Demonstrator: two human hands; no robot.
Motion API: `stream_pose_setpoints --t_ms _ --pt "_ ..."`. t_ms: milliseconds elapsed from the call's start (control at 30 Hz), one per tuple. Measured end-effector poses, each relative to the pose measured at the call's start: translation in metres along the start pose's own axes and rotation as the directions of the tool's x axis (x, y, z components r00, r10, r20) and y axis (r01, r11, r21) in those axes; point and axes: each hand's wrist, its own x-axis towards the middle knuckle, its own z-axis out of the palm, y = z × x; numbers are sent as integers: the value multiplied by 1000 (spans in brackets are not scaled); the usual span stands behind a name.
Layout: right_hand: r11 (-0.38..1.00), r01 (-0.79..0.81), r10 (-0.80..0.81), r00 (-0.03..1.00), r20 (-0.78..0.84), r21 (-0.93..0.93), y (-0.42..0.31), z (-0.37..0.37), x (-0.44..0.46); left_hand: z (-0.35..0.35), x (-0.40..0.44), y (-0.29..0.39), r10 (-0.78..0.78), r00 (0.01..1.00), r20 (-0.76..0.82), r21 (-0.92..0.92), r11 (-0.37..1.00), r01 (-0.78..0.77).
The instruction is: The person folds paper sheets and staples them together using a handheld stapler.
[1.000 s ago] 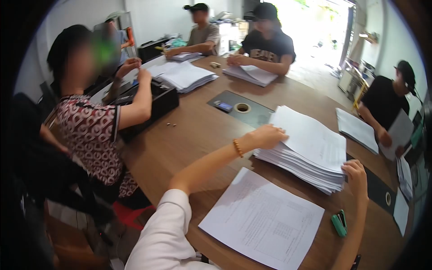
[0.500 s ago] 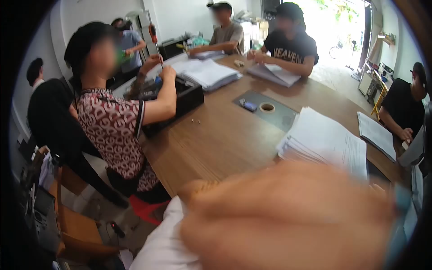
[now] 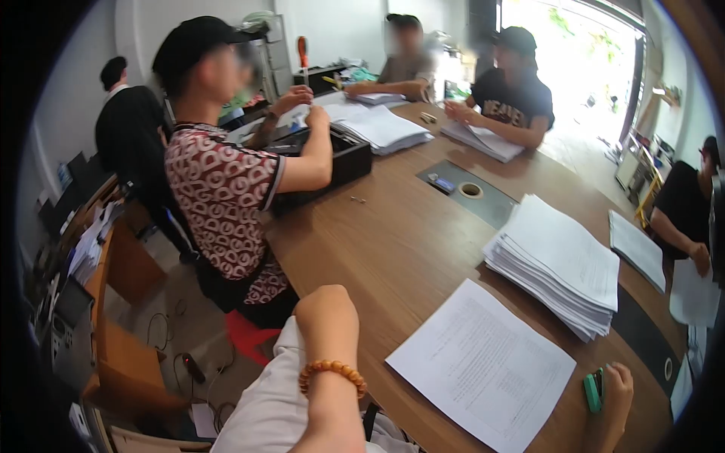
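Note:
My left hand (image 3: 327,311), with a beaded bracelet (image 3: 332,374) on its wrist, is bent down over my light trouser leg (image 3: 264,408) by the table's near edge. Its fingers are hidden. At the lower right, my right hand (image 3: 621,386) is closed on what looks like a small green stapler (image 3: 593,390). Between my hands, a printed sheet (image 3: 476,362) lies on the wooden table (image 3: 362,249). Just beyond that sheet rises a thick, uneven stack of paper (image 3: 559,257).
A person in a patterned shirt (image 3: 219,204) works with a screwdriver (image 3: 303,53) over a black case (image 3: 347,162). Other people sit around the table with papers. A tape roll (image 3: 470,190) lies on the grey inset panel (image 3: 483,211); cables run on the floor at left.
The large blurred hand that covered the lower part of the view is gone. The printed sheet, my left forearm and the green stapler now show. The view has shifted slightly.

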Motion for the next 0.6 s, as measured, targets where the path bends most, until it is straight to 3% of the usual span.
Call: stream_pose_setpoints --t_ms 33,67,167,200,267,333,400,433,467,500,567,600 --pt "1000 -8 8 1000 5 8 2 1 -4 -3 -3 3 111 991 76 119 986 -120" --pt "1000 -19 19 1000 10 18 4 1 -9 -4 -3 3 120 988 100 119 984 -132" --pt "999 -36 35 999 32 32 5 3 -15 -1 -7 -15 291 952 -95 21 957 -290" --pt "999 -35 34 998 48 32 1 0 -17 -2 -11 -12 294 951 -96 16 956 -294" --pt "999 -33 30 994 101 27 -10 -6 -19 -7 -26 -5 205 970 -128 360 921 -147" --pt "999 -26 22 984 175 23 -25 -13 -14 2 -46 -24 292 931 -219 398 898 -188" --pt "998 57 -59 986 158 12 -29 -12 -12 -4 -85 -24 150 987 -56 338 933 -122" --pt "992 125 -123 986 112 -11 -29 -8 -16 -11 -103 -17 -17 993 114 311 950 -20" --pt "995 79 -84 991 99 56 -35 -5 -18 -18 -108 -15 -200 902 382 334 940 67" --pt "994 14 -24 996 88 109 -42 -6 -17 -23 -120 -16 -307 775 552 341 932 127" --pt "996 -15 7 996 93 89 -54 -12 -16 -20 -159 -19 -442 584 681 315 897 311" --pt "998 -42 39 997 61 41 -49 -9 -20 -11 -178 -19 -562 500 659 337 815 472"
